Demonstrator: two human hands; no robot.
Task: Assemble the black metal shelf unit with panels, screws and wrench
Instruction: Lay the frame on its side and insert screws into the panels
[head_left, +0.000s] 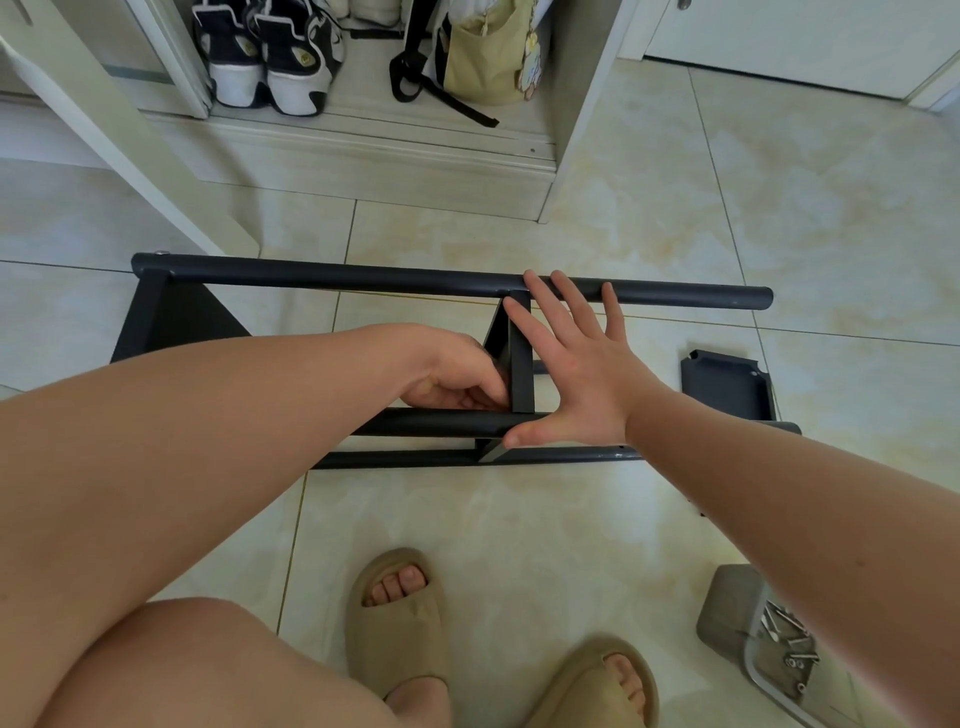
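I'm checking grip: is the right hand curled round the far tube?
No, the right hand lies flat, its straight fingers spread across the far tube and the panel.

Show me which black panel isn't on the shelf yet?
The right panel, lying flat on the floor by itself. The left panel and the middle panel stand upright between the poles.

Black frame on its side on the floor.
One panel stands between its tubes; a loose panel lies right; screws in a tray.
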